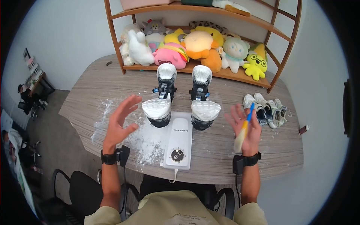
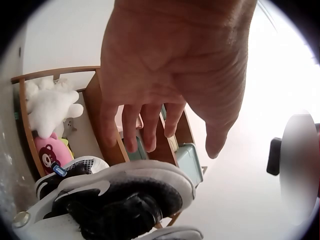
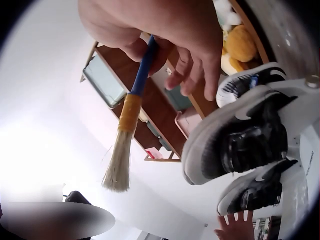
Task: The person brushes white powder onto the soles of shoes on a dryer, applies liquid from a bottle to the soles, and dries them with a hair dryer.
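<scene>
My right hand [image 1: 252, 135] pinches a brush [image 3: 131, 112] near its blue handle, with the pale bristles pointing back toward me. The other fingers are spread loosely. Palm inward and fingers apart, my left hand [image 1: 116, 126] hovers empty left of the shoes. Between the hands stands a white shoe dryer [image 1: 180, 144] marked NANJIREN, its round display reading 48°C. Several black-and-white shoes sit sole up on it, among them a front left shoe [image 1: 156, 109], a front right shoe [image 1: 205, 111] and a rear shoe [image 1: 167, 73].
White powder [image 1: 146, 148] is scattered over the left part of the wooden table [image 1: 217, 157]. Small sneakers [image 1: 275, 112] stand in a row at the right, near a small bottle [image 1: 304, 129]. Behind, a wooden shelf [image 1: 150, 70] holds plush toys [image 1: 170, 56].
</scene>
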Demonstrator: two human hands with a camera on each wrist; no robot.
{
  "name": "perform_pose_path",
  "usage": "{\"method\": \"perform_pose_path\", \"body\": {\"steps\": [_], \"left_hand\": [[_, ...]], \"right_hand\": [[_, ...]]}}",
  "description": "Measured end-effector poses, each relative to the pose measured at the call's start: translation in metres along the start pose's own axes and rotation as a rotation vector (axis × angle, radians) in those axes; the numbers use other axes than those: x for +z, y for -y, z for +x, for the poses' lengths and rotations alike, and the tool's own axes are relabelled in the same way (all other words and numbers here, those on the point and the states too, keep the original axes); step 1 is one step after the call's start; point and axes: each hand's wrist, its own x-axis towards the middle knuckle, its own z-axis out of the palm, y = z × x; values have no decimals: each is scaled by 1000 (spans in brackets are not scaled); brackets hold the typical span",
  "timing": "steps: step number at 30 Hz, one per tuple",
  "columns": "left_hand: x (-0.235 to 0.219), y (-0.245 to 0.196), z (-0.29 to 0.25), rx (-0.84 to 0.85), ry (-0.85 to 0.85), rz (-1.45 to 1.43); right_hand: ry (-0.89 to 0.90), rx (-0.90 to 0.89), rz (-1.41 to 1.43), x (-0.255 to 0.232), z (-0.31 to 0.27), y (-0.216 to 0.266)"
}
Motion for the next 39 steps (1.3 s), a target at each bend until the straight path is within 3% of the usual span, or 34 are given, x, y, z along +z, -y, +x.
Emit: {"method": "perform_pose_path", "body": {"steps": [5,8,16,22,34,37,39], "left_hand": [[28,11,-2,-166,73,48],[39,40,-3,-216,52,46],[38,62,1,-274,119,-98],[38,69,4,-156,87,-124],[39,70,2,-255,101,-172],[43,64,-17,-136,-39,84],[43,62,-42,-109,-176,93]], "right_hand": [[-153,193,-135,-13,4,-33],[-95,245,-169,-32,4,-47],[-153,176,-253,-7,-5,-61],[-190,147,-280,-1,-8,-64],[-338,136,-289,-7,-3,-64],[-353,156,-235,-13,-4,-59],[-410,151,-193,-16,-5,-57]]}}
